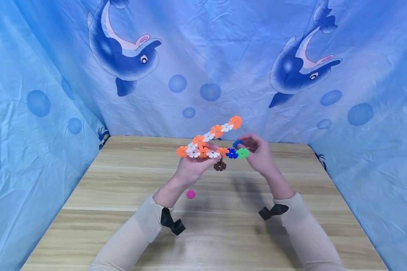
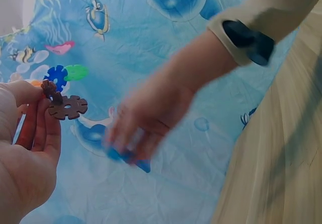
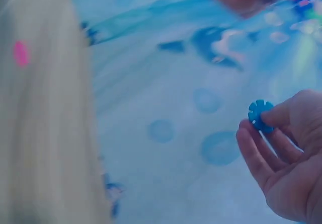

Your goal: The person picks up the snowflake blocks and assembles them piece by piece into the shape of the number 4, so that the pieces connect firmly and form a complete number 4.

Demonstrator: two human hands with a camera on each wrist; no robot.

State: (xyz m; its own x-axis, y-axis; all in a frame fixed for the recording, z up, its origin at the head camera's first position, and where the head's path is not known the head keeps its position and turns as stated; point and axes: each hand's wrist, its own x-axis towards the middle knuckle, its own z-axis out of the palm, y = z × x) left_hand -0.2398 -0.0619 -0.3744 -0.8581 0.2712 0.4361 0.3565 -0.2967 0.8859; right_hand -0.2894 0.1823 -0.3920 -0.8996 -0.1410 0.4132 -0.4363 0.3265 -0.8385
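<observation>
My left hand (image 1: pixel 189 172) grips a joined chain of snowflake discs above the table. Orange and white discs (image 1: pixel 203 152) run along its lower row, which ends in a dark blue disc (image 1: pixel 232 153) and a green disc (image 1: pixel 243 153). A second orange-and-white row (image 1: pixel 217 131) slants up to the right from the chain's left end. Brown discs (image 2: pixel 68 107) stick out beside the left thumb in the left wrist view. Between thumb and fingers, my right hand (image 1: pixel 261 157) pinches a loose blue snowflake disc (image 3: pixel 260 115), just behind the green end in the head view.
A pink snowflake disc (image 1: pixel 191 194) lies on the wooden table (image 1: pixel 122 195), below the left hand in the head view. Blue dolphin-print curtains (image 1: pixel 203 56) hang behind the table and along both sides. Black straps (image 1: pixel 172 222) circle the cuffs.
</observation>
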